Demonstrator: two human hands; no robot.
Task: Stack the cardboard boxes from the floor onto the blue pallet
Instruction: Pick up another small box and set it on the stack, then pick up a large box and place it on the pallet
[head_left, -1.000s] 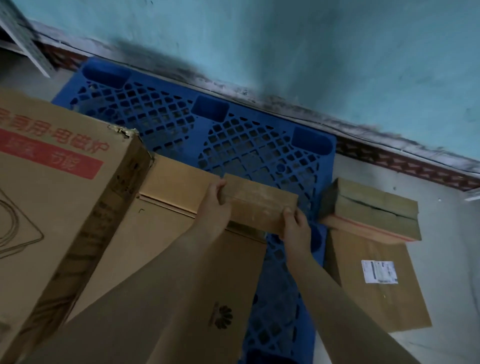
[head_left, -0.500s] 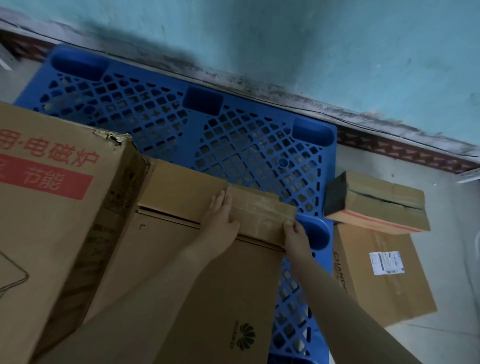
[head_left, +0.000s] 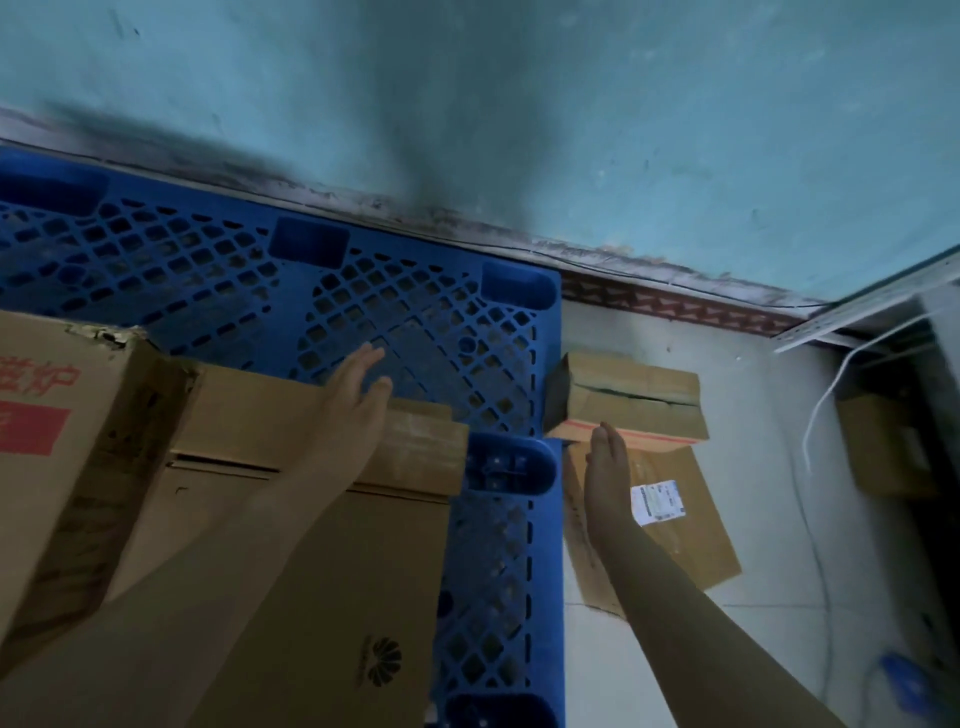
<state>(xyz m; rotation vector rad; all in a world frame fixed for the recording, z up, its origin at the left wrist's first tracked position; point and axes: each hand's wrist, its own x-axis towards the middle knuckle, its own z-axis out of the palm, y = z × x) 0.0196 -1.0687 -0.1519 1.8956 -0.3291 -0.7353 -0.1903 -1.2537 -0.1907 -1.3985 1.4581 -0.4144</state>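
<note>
The blue pallet (head_left: 363, 291) lies along the teal wall. On it stand a tall box with red print (head_left: 57, 426) at the left and a flat logo box (head_left: 322, 561) beside it. A small taped box (head_left: 421, 447) lies on the far right end of the logo box. My left hand (head_left: 358, 389) hovers open with straight fingers by that small box's left end. My right hand (head_left: 608, 467) is open, fingers straight, reaching over the floor toward a small box with red tape (head_left: 634, 400). That box sits on a flat labelled box (head_left: 670, 519) on the floor.
The teal wall (head_left: 571, 114) runs behind the pallet. A white metal rack (head_left: 872, 317) and white cable (head_left: 826, 410) stand at the right, with another cardboard box (head_left: 883, 447) under the rack. Pale tiled floor (head_left: 753, 623) lies to the right of the pallet.
Both hands have let go of the small taped box, which now lies on the logo box. My right hand has swung right toward the floor boxes. The view has shifted right.
</note>
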